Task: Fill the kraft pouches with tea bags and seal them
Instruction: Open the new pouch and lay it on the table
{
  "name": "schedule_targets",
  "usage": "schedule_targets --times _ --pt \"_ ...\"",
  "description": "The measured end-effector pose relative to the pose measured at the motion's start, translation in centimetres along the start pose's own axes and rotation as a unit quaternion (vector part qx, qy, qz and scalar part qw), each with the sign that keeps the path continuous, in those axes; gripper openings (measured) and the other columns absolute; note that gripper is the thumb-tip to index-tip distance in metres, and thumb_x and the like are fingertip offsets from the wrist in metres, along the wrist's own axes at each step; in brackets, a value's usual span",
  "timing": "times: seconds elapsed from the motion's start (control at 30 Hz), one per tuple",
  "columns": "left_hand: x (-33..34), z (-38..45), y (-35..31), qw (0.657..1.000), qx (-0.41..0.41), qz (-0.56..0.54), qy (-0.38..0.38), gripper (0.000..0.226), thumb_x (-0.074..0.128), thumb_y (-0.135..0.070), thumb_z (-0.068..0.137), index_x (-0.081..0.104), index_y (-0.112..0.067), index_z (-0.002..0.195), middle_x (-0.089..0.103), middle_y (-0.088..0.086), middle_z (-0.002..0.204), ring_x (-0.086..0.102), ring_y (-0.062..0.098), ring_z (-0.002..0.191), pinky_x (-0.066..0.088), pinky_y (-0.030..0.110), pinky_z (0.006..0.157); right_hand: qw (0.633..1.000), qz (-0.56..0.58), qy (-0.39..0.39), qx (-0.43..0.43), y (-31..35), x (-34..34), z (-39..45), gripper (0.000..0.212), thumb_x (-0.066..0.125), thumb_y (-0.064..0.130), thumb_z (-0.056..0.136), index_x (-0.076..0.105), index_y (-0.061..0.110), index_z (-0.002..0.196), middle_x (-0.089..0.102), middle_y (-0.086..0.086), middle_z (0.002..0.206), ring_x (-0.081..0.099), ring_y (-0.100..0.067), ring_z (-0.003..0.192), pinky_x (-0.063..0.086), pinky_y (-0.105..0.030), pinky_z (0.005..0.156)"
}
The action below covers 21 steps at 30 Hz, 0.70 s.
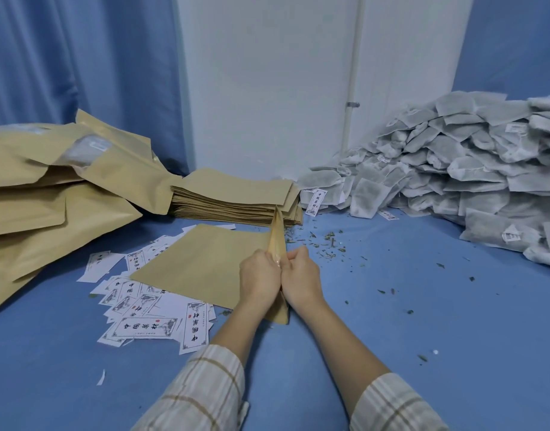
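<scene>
A flat kraft pouch (pixel 202 262) lies on the blue table in the middle, its open right edge lifted upright. My left hand (pixel 259 279) and my right hand (pixel 300 275) pinch that raised mouth from either side, close together. Behind it sits a neat stack of empty kraft pouches (pixel 236 197). A big heap of white tea bags (pixel 454 169) fills the right back corner. Filled kraft pouches (pixel 49 194) are piled at the left.
Several white printed labels (pixel 143 309) are scattered under and in front of the pouch. Loose tea crumbs (pixel 326 244) dot the blue table (pixel 423 306) to the right of my hands. A white wall and blue curtain stand behind.
</scene>
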<state>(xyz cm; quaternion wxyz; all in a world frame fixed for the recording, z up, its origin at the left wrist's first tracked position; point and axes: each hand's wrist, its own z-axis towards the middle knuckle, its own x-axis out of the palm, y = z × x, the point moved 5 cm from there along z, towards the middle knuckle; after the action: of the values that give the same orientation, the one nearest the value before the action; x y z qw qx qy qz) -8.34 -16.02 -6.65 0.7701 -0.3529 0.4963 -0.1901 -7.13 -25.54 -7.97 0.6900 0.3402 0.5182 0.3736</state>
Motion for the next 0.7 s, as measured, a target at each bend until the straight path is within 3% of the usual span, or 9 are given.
schedule_targets --times 0.13,0.23,0.3,0.4,0.47,0.53,0.7 --pt "-0.1 0.3 0.8 0.997 -0.072 -0.029 -0.026 0.030 0.032 -0.011 0.100 0.057 0.006 0.102 0.061 0.025 0.107 0.055 0.037 0.103 0.032 0.029 0.070 0.987 0.083 -0.066 0.122 -1.8 -1.4 0.4 0.014 0.038 0.014 0.095 0.048 0.006 0.101 0.058 -0.008 0.097 0.055 -0.026 0.090 0.040 -0.029 0.070" --pt "-0.2 0.6 0.5 0.998 -0.057 -0.022 -0.016 0.033 0.030 -0.017 0.101 0.055 0.003 0.100 0.061 0.024 0.103 0.059 0.037 0.095 0.038 0.024 0.067 0.985 0.115 -0.057 0.114 -2.1 -2.2 0.5 0.006 0.046 0.017 0.092 0.048 0.013 0.096 0.060 0.000 0.083 0.056 -0.018 0.080 0.040 -0.026 0.062" --pt "-0.6 0.5 -0.5 1.000 -0.019 0.002 -0.019 0.032 0.031 -0.017 0.100 0.057 0.003 0.100 0.062 0.024 0.100 0.060 0.038 0.092 0.047 0.031 0.071 0.997 0.011 -0.071 0.024 -0.9 -3.1 0.5 0.012 0.050 0.016 0.087 0.043 0.019 0.097 0.051 0.006 0.069 0.051 -0.016 0.070 0.039 -0.028 0.057" --pt "-1.3 0.3 -2.7 0.993 0.069 0.084 -0.035 0.026 0.037 -0.016 0.098 0.058 -0.001 0.099 0.065 0.021 0.097 0.061 0.036 0.091 0.038 0.030 0.065 0.967 -0.142 -0.097 -0.186 1.9 -3.5 0.1 0.013 0.053 0.008 0.084 0.056 0.013 0.095 0.044 0.004 0.084 0.041 -0.016 0.080 0.034 -0.029 0.067" --pt "-1.8 0.1 -3.9 0.979 0.117 0.161 -0.049 0.026 0.036 -0.018 0.099 0.057 -0.003 0.100 0.065 0.018 0.097 0.061 0.036 0.091 0.034 0.030 0.062 0.942 -0.202 -0.047 -0.265 3.0 -2.9 0.3 0.016 0.051 0.001 0.083 0.062 0.004 0.095 0.052 -0.004 0.095 0.044 -0.021 0.091 0.038 -0.032 0.076" --pt "-2.2 0.0 -4.5 0.965 0.151 0.207 -0.054 0.027 0.034 -0.019 0.100 0.057 -0.003 0.101 0.065 0.017 0.096 0.062 0.034 0.088 0.035 0.031 0.061 0.933 -0.220 0.025 -0.284 3.4 -2.7 0.9 0.021 0.048 -0.003 0.083 0.061 0.002 0.099 0.056 -0.010 0.104 0.049 -0.024 0.095 0.042 -0.033 0.079" --pt "-3.0 -0.3 -5.6 0.958 0.184 0.217 -0.039 0.022 0.037 -0.014 0.098 0.057 -0.005 0.100 0.065 0.016 0.095 0.061 0.033 0.088 0.036 0.031 0.061 0.864 -0.406 0.180 -0.238 3.4 -2.0 1.9 0.026 0.045 -0.003 0.085 0.054 0.002 0.108 0.053 -0.013 0.111 0.054 -0.026 0.093 0.034 -0.026 0.067"
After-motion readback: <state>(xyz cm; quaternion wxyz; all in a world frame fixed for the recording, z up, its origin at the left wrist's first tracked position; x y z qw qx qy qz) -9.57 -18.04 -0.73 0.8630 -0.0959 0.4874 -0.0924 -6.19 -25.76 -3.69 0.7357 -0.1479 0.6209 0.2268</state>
